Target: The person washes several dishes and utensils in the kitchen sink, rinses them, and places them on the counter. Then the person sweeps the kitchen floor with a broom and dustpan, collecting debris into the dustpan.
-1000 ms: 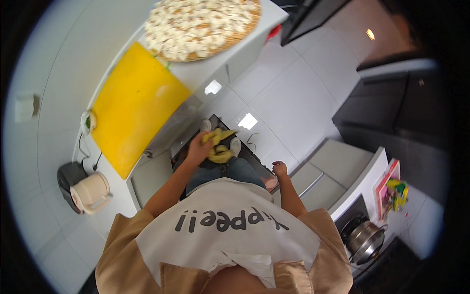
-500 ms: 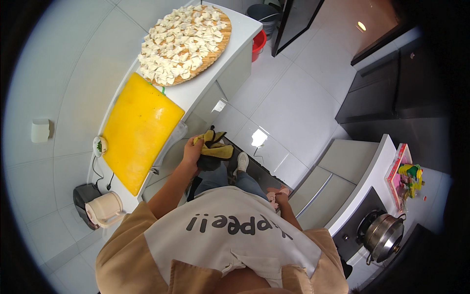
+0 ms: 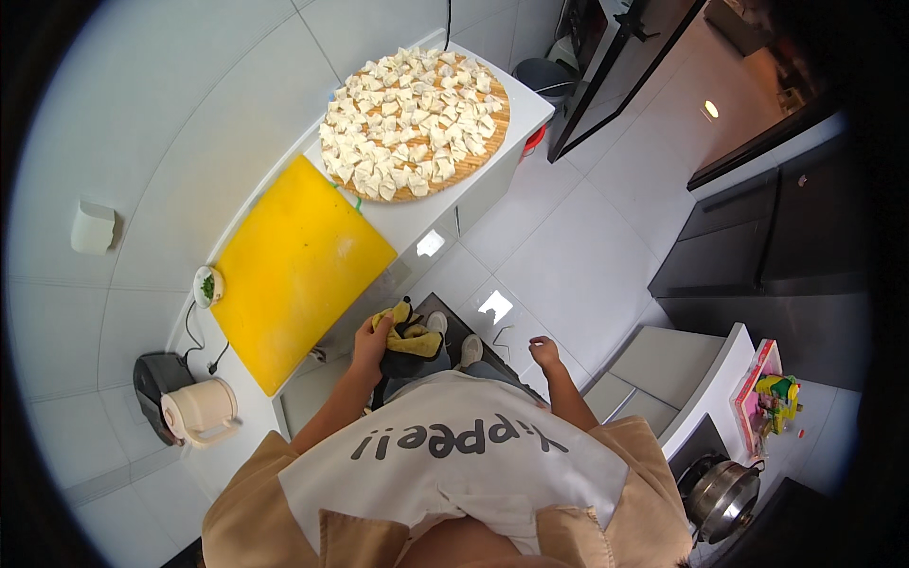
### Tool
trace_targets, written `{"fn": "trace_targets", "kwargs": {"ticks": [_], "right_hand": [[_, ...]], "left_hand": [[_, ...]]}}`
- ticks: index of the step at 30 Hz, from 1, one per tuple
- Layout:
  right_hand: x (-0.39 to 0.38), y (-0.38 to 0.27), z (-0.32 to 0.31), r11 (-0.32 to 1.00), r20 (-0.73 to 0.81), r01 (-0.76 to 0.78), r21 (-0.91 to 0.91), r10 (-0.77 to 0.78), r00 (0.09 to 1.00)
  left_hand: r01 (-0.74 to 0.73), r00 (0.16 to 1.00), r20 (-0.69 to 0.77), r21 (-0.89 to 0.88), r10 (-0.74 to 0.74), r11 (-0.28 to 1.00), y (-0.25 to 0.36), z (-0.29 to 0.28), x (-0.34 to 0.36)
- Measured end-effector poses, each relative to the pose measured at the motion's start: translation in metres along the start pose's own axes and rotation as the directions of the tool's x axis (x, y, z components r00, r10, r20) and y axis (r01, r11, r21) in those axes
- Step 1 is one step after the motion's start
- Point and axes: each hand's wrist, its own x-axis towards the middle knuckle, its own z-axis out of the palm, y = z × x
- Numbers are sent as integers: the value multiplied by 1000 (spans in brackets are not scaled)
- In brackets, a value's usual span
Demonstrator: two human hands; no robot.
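My left hand (image 3: 370, 343) grips a yellow-and-black cloth (image 3: 409, 336) beside the counter, just in front of my legs. The cloth hangs bunched from my fingers. Out to my right, my right hand (image 3: 544, 353) hovers over the floor with its fingers curled in, and nothing shows in it. Closest to the cloth is the yellow cutting board (image 3: 298, 270), lying bare on the white counter (image 3: 379, 220) at the left. Beyond it, a round woven tray (image 3: 495, 114) carries many folded white dumplings (image 3: 407, 123) spread in a layer.
A small bowl with chopped greens (image 3: 208, 286) and a cream kettle (image 3: 201, 412) stand along the left counter. At the right, a steel pot (image 3: 721, 500) sits on the stove. Dark cabinets (image 3: 767, 237) and an open black-framed door (image 3: 625, 80) are farther off.
My right hand has risen and moved forward, away from the pink thing it was next to, which no longer shows. My left hand still holds the cloth. The view has shifted.
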Motion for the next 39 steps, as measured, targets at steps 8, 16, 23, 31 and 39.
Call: {"fn": "trace_targets", "kwargs": {"ticks": [8, 16, 23, 31, 39], "right_hand": [[20, -92, 11, 953, -45, 167, 255, -160, 986], [89, -72, -71, 958, -183, 162, 235, -120, 976], [208, -22, -180, 984, -51, 145, 100, -141, 989], [288, 60, -295, 1000, 50, -27, -11, 27, 998], [330, 105, -276, 986, 166, -99, 136, 76, 983]], "left_hand": [[-701, 661, 160, 481, 733, 527, 62, 65, 73], [-344, 668, 307, 935, 678, -85, 38, 176, 181], [-691, 606, 632, 719, 482, -74, 73, 413, 230], [-455, 474, 445, 863, 759, -222, 213, 527, 301], [-529, 763, 473, 849, 440, 4, 125, 483, 292]]}}
